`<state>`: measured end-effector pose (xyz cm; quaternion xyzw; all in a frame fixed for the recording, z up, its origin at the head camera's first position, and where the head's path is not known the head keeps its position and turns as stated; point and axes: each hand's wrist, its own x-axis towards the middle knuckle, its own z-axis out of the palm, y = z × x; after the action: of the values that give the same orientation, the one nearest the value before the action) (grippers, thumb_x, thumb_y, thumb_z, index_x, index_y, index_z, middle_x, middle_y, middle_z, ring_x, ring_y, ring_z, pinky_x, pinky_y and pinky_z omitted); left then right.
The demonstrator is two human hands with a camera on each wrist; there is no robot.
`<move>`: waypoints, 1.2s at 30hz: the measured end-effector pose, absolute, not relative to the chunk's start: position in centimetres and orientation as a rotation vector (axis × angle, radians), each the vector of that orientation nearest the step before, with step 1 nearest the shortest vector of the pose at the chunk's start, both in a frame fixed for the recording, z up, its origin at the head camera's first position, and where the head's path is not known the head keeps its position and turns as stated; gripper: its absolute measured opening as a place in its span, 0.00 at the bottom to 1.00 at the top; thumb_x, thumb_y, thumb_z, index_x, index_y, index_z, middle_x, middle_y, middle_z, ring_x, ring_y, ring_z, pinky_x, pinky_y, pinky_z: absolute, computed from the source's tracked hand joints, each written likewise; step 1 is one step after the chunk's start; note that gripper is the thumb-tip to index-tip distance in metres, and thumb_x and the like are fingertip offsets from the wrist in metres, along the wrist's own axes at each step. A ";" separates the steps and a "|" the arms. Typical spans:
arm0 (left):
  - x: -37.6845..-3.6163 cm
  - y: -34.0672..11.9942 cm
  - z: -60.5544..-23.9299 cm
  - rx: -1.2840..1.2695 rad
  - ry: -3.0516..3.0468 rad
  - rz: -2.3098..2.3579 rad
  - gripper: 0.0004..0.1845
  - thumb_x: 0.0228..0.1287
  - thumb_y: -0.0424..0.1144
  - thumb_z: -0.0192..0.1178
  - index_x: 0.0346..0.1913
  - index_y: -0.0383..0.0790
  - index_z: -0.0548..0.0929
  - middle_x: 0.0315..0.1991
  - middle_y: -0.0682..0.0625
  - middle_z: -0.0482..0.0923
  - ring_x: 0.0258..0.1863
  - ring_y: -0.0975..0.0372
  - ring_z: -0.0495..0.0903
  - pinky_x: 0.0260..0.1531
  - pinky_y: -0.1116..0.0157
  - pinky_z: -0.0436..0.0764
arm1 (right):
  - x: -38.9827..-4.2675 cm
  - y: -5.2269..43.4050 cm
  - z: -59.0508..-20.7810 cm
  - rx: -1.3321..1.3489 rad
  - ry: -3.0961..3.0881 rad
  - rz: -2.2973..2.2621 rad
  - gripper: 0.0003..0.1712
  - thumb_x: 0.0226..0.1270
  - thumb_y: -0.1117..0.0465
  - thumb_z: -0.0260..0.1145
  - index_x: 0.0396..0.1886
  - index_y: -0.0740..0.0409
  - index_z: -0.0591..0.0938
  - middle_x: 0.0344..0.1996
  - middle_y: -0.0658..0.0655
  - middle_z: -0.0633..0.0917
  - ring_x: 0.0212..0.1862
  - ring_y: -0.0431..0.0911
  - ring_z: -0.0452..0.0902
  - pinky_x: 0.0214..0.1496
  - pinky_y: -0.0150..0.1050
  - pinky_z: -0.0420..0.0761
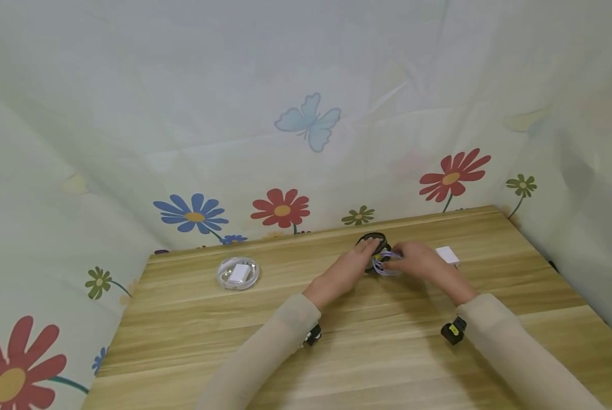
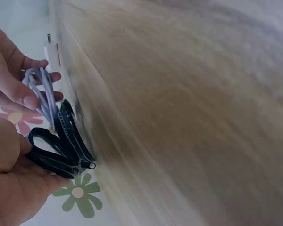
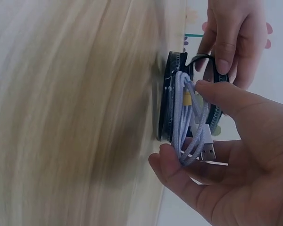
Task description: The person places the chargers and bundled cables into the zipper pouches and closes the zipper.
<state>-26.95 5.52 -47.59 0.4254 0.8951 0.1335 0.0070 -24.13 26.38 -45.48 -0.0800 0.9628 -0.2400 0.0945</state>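
Near the back of the table, my left hand (image 1: 343, 274) grips the raised lid of a small round black zipper case (image 3: 167, 103). In the right wrist view its thumb lies on the lid and the case stands part open. My right hand (image 1: 422, 263) holds a coiled pale braided USB cable (image 3: 180, 125) between thumb and fingers, right at the case's opening. A yellow band (image 3: 187, 98) circles the coil, and a white USB plug (image 3: 207, 147) sticks out by the fingers. In the left wrist view the coil overlaps the case's edge.
A white charger block (image 1: 447, 255) lies just right of my right hand. Further left, a white power adapter (image 1: 239, 274) sits within a clear-looking round coil (image 1: 224, 265). The wooden table (image 1: 193, 330) ends at a flower-printed curtain (image 1: 234, 142) behind.
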 end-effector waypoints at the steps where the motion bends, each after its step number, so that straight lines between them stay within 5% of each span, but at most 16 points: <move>1: -26.9 5.6 -47.6 1.342 2.798 0.401 0.37 0.72 0.20 0.51 0.80 0.37 0.54 0.77 0.36 0.58 0.75 0.48 0.62 0.60 0.61 0.80 | -24.1 26.3 -45.5 -0.233 2.848 -0.704 0.33 0.67 0.44 0.69 0.54 0.71 0.82 0.39 0.59 0.86 0.36 0.48 0.79 0.37 0.44 0.80; 7: -26.9 5.6 -47.9 1.331 2.801 0.436 0.36 0.72 0.23 0.54 0.79 0.32 0.54 0.75 0.33 0.62 0.73 0.49 0.66 0.65 0.60 0.75 | -24.1 26.0 -45.7 -0.231 2.823 -0.725 0.30 0.65 0.47 0.72 0.50 0.71 0.83 0.33 0.58 0.85 0.32 0.47 0.76 0.34 0.41 0.78; 16: -27.2 5.9 -48.1 1.294 2.803 0.545 0.30 0.74 0.24 0.53 0.76 0.34 0.62 0.71 0.39 0.70 0.66 0.53 0.76 0.64 0.63 0.76 | -24.2 25.7 -45.6 -0.330 2.988 -0.608 0.37 0.62 0.54 0.76 0.63 0.73 0.77 0.60 0.75 0.77 0.57 0.66 0.78 0.60 0.59 0.79; 25: -27.2 5.7 -48.0 1.240 2.788 0.755 0.24 0.81 0.29 0.44 0.76 0.35 0.63 0.62 0.38 0.79 0.59 0.53 0.81 0.56 0.62 0.82 | -25.3 25.1 -47.2 -0.460 3.072 -0.977 0.32 0.60 0.60 0.78 0.59 0.74 0.78 0.49 0.72 0.85 0.52 0.64 0.82 0.54 0.58 0.80; 36: -27.7 5.3 -48.3 1.159 2.746 0.888 0.22 0.82 0.33 0.43 0.74 0.35 0.66 0.59 0.39 0.81 0.47 0.59 0.82 0.47 0.63 0.82 | -25.5 27.0 -48.2 -0.363 3.002 -1.134 0.29 0.65 0.66 0.73 0.61 0.76 0.76 0.54 0.74 0.82 0.55 0.66 0.81 0.56 0.59 0.81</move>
<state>-27.68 5.28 -48.31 0.3727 0.8828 0.2854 0.0159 -25.49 26.98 -48.20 -0.1123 0.9286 -0.3509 -0.0439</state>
